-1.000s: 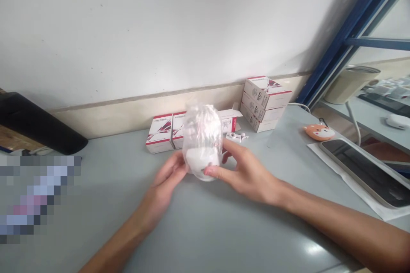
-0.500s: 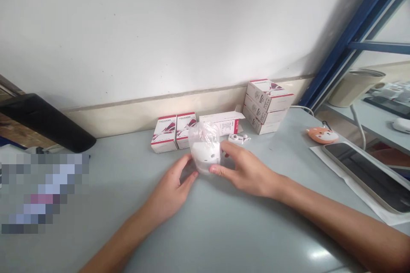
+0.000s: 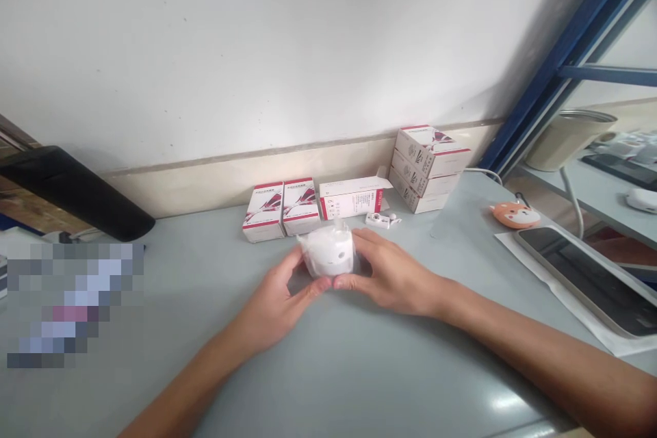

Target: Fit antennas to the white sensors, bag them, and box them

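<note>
A rounded white plastic device (image 3: 332,253) in a clear plastic bag sits at the middle of the grey table, with a small round hole and a thin slot on its front. My left hand (image 3: 280,294) is closed around its left side, thumb along the lower front edge. From the right, my right hand (image 3: 393,270) grips it, its thumb tip near the left thumb. Fingers behind the device are partly hidden. Just behind lie an opened red-and-white box (image 3: 352,200) on its side and a small white bracket-like part (image 3: 378,220).
Two closed boxes (image 3: 263,212) stand left of the opened one; a stack of boxes (image 3: 430,168) rises by the wall. To the right are an orange animal-face case (image 3: 514,214) and a phone (image 3: 590,277) on white paper. A long black object (image 3: 76,191) is far left.
The bag's loose top, which stood up above the device, is now pressed down and folded back. My left thumb has moved right along the front edge, closer to my right thumb.
</note>
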